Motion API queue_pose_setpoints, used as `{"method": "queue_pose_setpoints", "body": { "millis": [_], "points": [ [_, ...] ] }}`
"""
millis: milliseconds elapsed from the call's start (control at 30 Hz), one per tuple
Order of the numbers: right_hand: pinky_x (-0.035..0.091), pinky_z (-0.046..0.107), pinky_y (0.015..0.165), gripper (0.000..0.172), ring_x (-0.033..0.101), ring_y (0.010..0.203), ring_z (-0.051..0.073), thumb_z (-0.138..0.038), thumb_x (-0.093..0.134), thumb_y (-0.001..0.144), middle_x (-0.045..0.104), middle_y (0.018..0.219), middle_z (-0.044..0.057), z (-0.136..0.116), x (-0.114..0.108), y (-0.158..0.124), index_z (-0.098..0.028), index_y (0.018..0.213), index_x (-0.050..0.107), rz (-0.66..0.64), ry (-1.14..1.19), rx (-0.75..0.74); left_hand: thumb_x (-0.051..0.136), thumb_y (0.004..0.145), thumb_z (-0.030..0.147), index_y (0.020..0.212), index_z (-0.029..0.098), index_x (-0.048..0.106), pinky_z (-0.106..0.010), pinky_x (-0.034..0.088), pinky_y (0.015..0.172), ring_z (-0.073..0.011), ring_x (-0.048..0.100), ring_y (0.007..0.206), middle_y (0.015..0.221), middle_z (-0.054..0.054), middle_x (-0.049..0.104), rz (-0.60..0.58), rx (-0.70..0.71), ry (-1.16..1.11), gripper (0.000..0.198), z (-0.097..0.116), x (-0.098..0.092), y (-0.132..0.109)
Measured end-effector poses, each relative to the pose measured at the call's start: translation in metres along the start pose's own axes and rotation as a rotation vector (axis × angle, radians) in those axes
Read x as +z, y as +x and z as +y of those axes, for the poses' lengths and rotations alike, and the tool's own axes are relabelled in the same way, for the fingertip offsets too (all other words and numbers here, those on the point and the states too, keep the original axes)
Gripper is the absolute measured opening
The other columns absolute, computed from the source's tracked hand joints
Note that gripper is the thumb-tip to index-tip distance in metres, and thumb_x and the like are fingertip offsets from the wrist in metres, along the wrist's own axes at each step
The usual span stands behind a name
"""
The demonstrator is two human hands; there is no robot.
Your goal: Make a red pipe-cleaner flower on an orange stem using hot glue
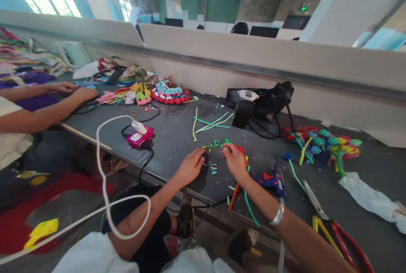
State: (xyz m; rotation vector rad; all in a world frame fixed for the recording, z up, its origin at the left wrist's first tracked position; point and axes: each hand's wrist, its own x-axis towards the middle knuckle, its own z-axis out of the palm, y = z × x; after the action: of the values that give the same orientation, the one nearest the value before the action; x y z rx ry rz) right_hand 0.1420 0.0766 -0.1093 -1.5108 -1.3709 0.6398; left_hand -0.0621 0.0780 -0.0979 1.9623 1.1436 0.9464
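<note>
Over the dark tabletop, my left hand is closed, fingertips together beside small yellow and green pieces. Facing it, my right hand pinches close to those green bits; whatever either hand holds is too small to make out. Short cut pieces in blue and green lie between the hands. A red piece shows just behind my right hand. Near my right forearm rests a blue glue gun, with an orange stick to its left. Yellow and green fuzzy stems lie beyond my hands.
Large scissors and colourful fuzzy flowers lie on the right. A black phone leans by a black bag. A pink power socket with a looping white cable sits left. Another person's hands work far left.
</note>
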Motion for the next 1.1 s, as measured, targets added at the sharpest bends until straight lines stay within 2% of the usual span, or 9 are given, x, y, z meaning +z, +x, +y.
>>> {"method": "queue_pose_setpoints", "body": {
  "millis": [100,200,367,467,567,800,967,1033,1100],
  "points": [
    [0.052,0.037,0.081,0.026,0.064,0.088,0.016,-0.037,0.055,0.093,0.066,0.100,0.005,-0.009,0.023,-0.022,-0.014,0.103,0.062,0.032,0.121,0.014,0.049,0.088,0.029,0.115,0.020,0.064,-0.038,0.040,0.104,-0.0211,0.058,0.115,0.122,-0.008,0.065,0.003,-0.031,-0.084,0.032,0.011,0.006,-0.018],
    [0.054,0.034,0.077,0.028,0.066,0.085,0.016,-0.039,0.049,0.094,0.068,0.094,0.004,-0.018,0.033,-0.032,-0.016,0.101,0.064,0.019,0.249,0.026,0.042,0.091,0.031,0.117,0.017,0.063,-0.038,0.044,0.100,-0.0214,0.060,0.111,0.120,-0.010,0.066,0.053,-0.098,-0.171,0.036,0.013,-0.003,-0.024],
    [0.053,0.037,0.081,0.032,0.064,0.090,0.017,-0.040,0.050,0.095,0.065,0.104,0.006,-0.014,0.031,-0.015,-0.015,0.111,0.059,0.151,0.375,0.087,0.043,0.091,0.034,0.117,0.016,0.064,-0.035,0.040,0.103,-0.0209,0.059,0.114,0.121,-0.009,0.066,0.082,-0.129,-0.265,0.038,0.005,-0.017,0.006],
    [0.053,0.038,0.081,0.031,0.063,0.092,0.017,-0.038,0.054,0.093,0.063,0.109,0.006,-0.010,0.044,-0.006,-0.015,0.113,0.058,0.194,0.390,0.124,0.044,0.090,0.033,0.113,0.016,0.066,-0.035,0.043,0.099,-0.0211,0.061,0.110,0.117,-0.009,0.068,0.048,-0.122,-0.272,0.037,0.004,-0.009,0.030],
    [0.053,0.038,0.081,0.030,0.063,0.093,0.018,-0.036,0.056,0.093,0.062,0.110,0.006,-0.012,0.061,-0.009,-0.015,0.113,0.059,0.168,0.397,0.125,0.049,0.087,0.031,0.104,0.018,0.070,-0.034,0.045,0.095,-0.0206,0.063,0.102,0.108,-0.007,0.072,0.008,-0.094,-0.246,0.030,0.003,-0.002,0.038],
    [0.053,0.038,0.080,0.031,0.063,0.093,0.018,-0.037,0.055,0.093,0.061,0.112,0.007,-0.017,0.057,-0.012,-0.015,0.116,0.057,0.168,0.428,0.137,0.050,0.085,0.030,0.098,0.019,0.069,-0.032,0.050,0.081,-0.0196,0.065,0.083,0.091,-0.005,0.071,0.099,-0.106,-0.105,0.025,-0.009,-0.024,0.013],
    [0.054,0.036,0.077,0.028,0.063,0.088,0.016,-0.036,0.055,0.093,0.063,0.107,0.006,-0.039,0.084,-0.012,-0.015,0.112,0.059,0.103,0.455,0.127,0.044,0.089,0.027,0.107,0.017,0.064,-0.038,0.044,0.092,-0.0223,0.059,0.100,0.107,-0.011,0.065,0.236,-0.049,0.015,0.029,0.001,-0.022,-0.012],
    [0.054,0.034,0.075,0.028,0.064,0.084,0.015,-0.037,0.054,0.093,0.064,0.102,0.005,-0.049,0.088,-0.012,-0.014,0.108,0.060,0.088,0.471,0.106,0.047,0.088,0.026,0.108,0.018,0.064,-0.042,0.040,0.097,-0.0241,0.055,0.107,0.111,-0.012,0.063,0.225,0.008,0.068,0.027,0.010,-0.016,-0.027],
    [0.054,0.035,0.077,0.029,0.064,0.085,0.015,-0.040,0.052,0.094,0.065,0.099,0.005,-0.053,0.076,-0.011,-0.014,0.104,0.061,0.109,0.478,0.077,0.057,0.084,0.030,0.109,0.020,0.065,-0.047,0.033,0.102,-0.0282,0.049,0.117,0.118,-0.013,0.060,0.162,0.080,0.137,0.028,0.019,-0.008,-0.041]
  ]
}}
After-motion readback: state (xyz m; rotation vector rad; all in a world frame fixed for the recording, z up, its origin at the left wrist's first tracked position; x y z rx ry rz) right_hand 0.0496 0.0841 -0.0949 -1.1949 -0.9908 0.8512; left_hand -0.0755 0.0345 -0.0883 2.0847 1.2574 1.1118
